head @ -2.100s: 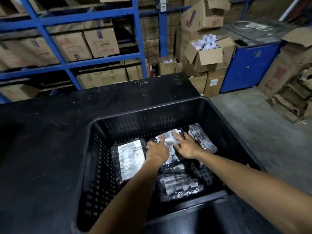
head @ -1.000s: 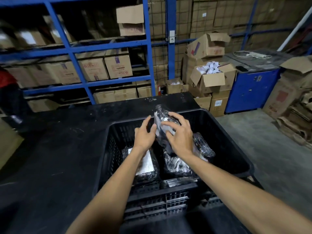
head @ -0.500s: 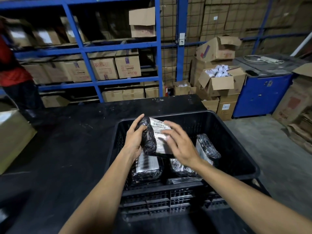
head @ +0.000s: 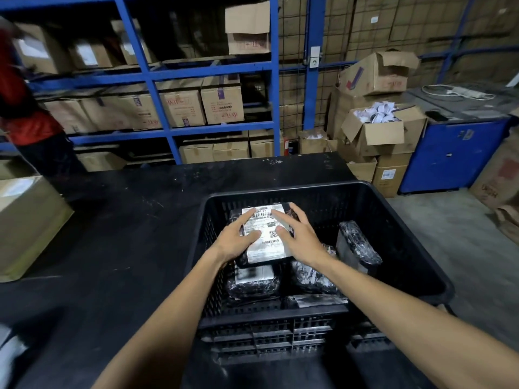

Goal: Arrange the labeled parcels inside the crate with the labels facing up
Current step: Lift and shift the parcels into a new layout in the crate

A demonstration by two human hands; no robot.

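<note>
Seating one labelled parcel [head: 264,234] label-up in the crate [head: 407,220], far left corner, on the counter [head: 126,220]. Left hand [head: 236,240]: fingers spread, steadying its left edge, not clenched. Right hand [head: 297,237]: open, flat on the label's right side. Advice: lower it level, press both edges evenly. Further right, a tilted parcel [head: 356,242] shows no label and likely needs turning.
</note>
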